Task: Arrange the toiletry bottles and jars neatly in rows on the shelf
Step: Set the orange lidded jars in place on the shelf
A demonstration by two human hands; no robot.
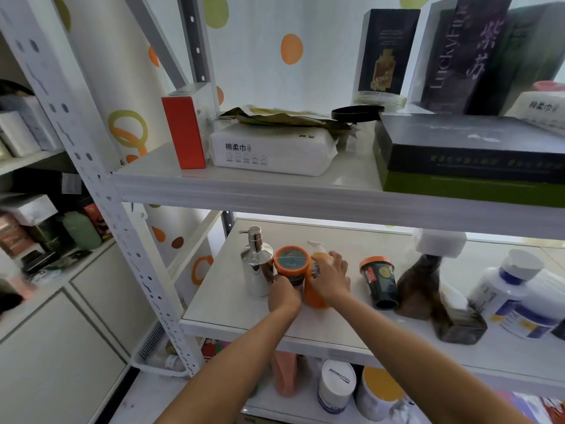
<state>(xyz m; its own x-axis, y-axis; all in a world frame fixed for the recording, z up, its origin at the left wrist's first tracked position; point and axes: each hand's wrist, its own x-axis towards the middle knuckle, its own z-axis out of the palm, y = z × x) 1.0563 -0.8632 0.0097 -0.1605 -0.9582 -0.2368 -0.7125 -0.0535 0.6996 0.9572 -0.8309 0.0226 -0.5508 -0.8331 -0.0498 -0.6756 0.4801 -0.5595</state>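
Nearest, left hand [284, 293] gripped the jar [290, 261] low on its side; right hand [330, 281] curled round the bottle [316, 298] just beside it. Both seemed light, rigid, slick plastic, best held round the body.

Of the person, 2 bare forearms show, the left forearm [253, 344] and the right forearm [406, 341]. Both are smooth and slender, uncovered from the lower edge of view up to the wrists. The left hand [284, 293] and right hand [330, 281] are bare as well. The right hand's fingers [337, 260] look short, with nails too blurred to judge.
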